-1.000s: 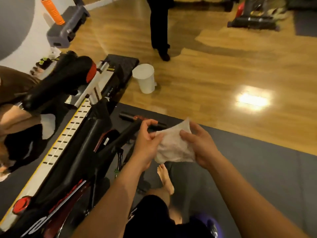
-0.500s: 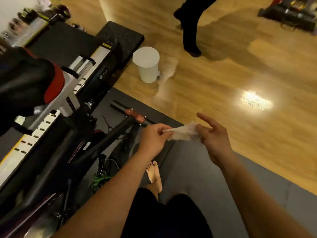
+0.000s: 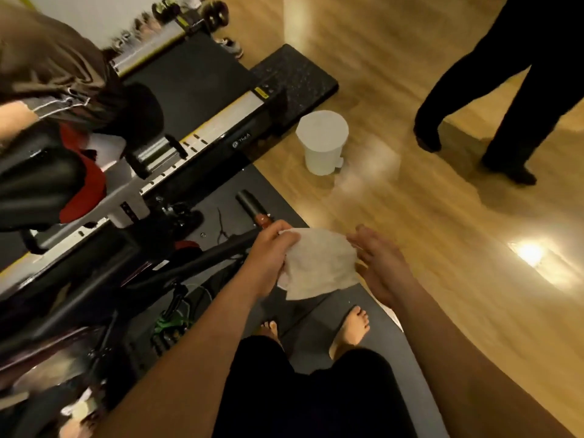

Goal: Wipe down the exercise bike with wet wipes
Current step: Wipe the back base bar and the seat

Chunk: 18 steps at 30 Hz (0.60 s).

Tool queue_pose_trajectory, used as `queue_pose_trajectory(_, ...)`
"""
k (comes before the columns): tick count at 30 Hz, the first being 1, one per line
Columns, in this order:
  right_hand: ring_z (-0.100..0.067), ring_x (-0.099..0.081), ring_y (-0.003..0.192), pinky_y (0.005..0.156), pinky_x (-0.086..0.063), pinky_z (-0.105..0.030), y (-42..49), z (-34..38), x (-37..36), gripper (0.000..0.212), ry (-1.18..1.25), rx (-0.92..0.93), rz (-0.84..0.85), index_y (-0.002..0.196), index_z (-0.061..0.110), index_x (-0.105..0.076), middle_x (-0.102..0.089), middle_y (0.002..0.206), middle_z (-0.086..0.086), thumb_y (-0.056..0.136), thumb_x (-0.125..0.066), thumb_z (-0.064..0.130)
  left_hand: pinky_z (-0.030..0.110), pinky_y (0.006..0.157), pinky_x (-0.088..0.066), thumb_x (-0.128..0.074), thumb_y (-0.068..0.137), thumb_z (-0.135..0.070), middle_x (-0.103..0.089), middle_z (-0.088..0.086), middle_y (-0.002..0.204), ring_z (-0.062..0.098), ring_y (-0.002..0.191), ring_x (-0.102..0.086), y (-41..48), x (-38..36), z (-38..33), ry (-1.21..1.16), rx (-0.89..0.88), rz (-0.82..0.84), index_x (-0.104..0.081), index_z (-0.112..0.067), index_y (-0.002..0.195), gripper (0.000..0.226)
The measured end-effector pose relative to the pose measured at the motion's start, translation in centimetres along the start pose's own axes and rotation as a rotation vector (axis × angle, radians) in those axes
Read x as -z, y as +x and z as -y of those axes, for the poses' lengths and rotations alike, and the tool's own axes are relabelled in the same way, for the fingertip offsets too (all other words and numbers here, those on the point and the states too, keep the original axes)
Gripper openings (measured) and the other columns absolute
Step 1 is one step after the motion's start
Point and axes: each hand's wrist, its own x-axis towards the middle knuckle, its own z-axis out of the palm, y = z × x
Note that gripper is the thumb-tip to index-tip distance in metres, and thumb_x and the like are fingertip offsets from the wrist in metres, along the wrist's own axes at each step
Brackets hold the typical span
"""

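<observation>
The black-framed exercise bike [image 3: 132, 263] is cut off at the left edge, and its lower parts are blurred. A white, crumpled wet wipe [image 3: 319, 267] is held spread between both hands, above the grey floor mat [image 3: 316, 314]. Its left edge is pinched by the left hand [image 3: 268, 257]. The right hand [image 3: 382, 267] is open beside its right edge; contact cannot be judged.

Being cut off by the left and bottom edges: the exercise bike [image 3: 104, 279], most of its frame lost in dark blur. Hiding part of the left hand [image 3: 268, 257]: the wet wipe [image 3: 319, 263], also covering the right hand's [image 3: 384, 270] fingertips. Running out past the top edge: a bystander's legs [image 3: 512, 90], smeared by motion. Blurring beyond recognition: small items [image 3: 177, 14] along the far wall.
</observation>
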Motion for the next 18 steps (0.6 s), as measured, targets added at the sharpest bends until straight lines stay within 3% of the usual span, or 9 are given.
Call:
queue_pose_trajectory(2,-0.026,-0.064,0.112,0.102,-0.045,-0.041,0.8,0.8,-0.8,0.052,-0.047,-0.186,0.234,0.122,0.011,-0.061,-0.068,0.120,-0.010,0.081,-0.065,0.045,0.035,0.068,-0.036,-0.053,0.093,-0.014,-0.049,0.013,0.084,0.023,0.078,-0.048,0.1,-0.8,-0.6,-0.080,-0.002,-0.031,-0.053,-0.016,0.079,0.014)
queue_pose_trajectory(5,-0.032,-0.065,0.112,0.098,-0.049,-0.048,1.6,1.6,-2.4,0.044,-0.007,-0.348,0.364,0.125,0.011,-0.059,-0.068,0.121,-0.014,0.088,-0.064,0.033,0.037,0.069,-0.047,-0.049,0.099,-0.013,-0.058,0.012,0.090,0.024,0.081,-0.056,0.4,-1.7,-0.8,-0.120,0.017,-0.120,-0.056,-0.015,0.090,0.011)
queue_pose_trajectory(8,-0.031,-0.070,0.099,0.086,-0.056,-0.045,3.2,2.2,-4.1,0.034,-0.190,-0.220,0.260,0.124,0.007,-0.059,-0.072,0.110,-0.014,0.093,-0.064,0.021,0.044,0.076,-0.057,-0.050,0.100,-0.017,-0.064,0.008,0.098,0.026,0.088,-0.064,1.4,-1.6,-0.9,-0.050,0.021,-0.275,-0.058,-0.018,0.097,0.008)
queue_pose_trajectory(11,-0.030,-0.069,0.100,0.089,-0.055,-0.049,4.9,3.1,-5.8,0.033,-0.261,-0.109,0.222,0.124,0.007,-0.059,-0.071,0.110,-0.013,0.097,-0.057,0.026,0.041,0.074,-0.057,-0.054,0.099,-0.017,-0.063,0.004,0.093,0.023,0.086,-0.063,3.4,-0.6,-0.7,-0.031,0.030,-0.435,-0.058,-0.019,0.100,0.005)
queue_pose_trajectory(14,-0.030,-0.068,0.094,0.085,-0.056,-0.052,5.9,4.7,-7.9,0.018,-0.362,-0.006,0.199,0.105,0.011,-0.062,-0.069,0.102,-0.015,0.102,-0.049,0.024,0.041,0.073,-0.055,-0.055,0.099,-0.019,-0.062,0.006,0.092,0.023,0.085,-0.061,5.6,-0.4,-0.5,-0.053,0.020,-0.514,-0.057,-0.020,0.097,0.003)
queue_pose_trajectory(18,-0.027,-0.064,0.086,0.080,-0.054,-0.048,7.6,6.6,-10.0,0.018,-0.402,0.067,0.118,0.091,0.017,-0.060,-0.065,0.096,-0.014,0.103,-0.047,0.020,0.026,0.063,-0.044,-0.048,0.102,-0.022,-0.058,0.003,0.084,0.011,0.073,-0.053,9.1,-1.0,-1.3,-0.094,0.016,-0.551,-0.057,-0.012,0.093,0.016)
